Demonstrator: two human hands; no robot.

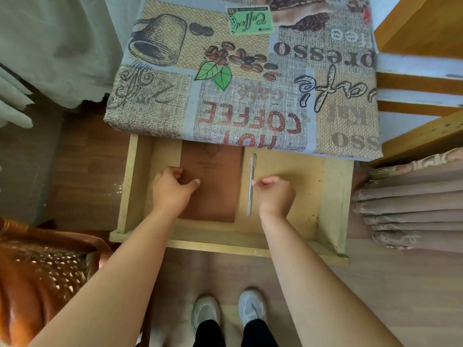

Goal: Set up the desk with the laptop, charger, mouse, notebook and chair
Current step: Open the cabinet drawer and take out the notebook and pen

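From the head view, the brown notebook (213, 186) lay flat in the open wooden drawer (333, 196), its far end tucked beneath the desk (240, 71) with the coffee-print cloth. The left hand (172, 189) gripped its left edge, thumb on the cover, while the right hand (275, 194) pinched the silver pen (251, 194) beside it. A brown chair (37, 279) stood at the left, folded curtains (413, 209) at the right.

Soft daylight all over, pretty bright, and my arms barely cast shadows. Sun speckles glare on the chair (37, 279). Wide-angle bends the edges, slightly soft.
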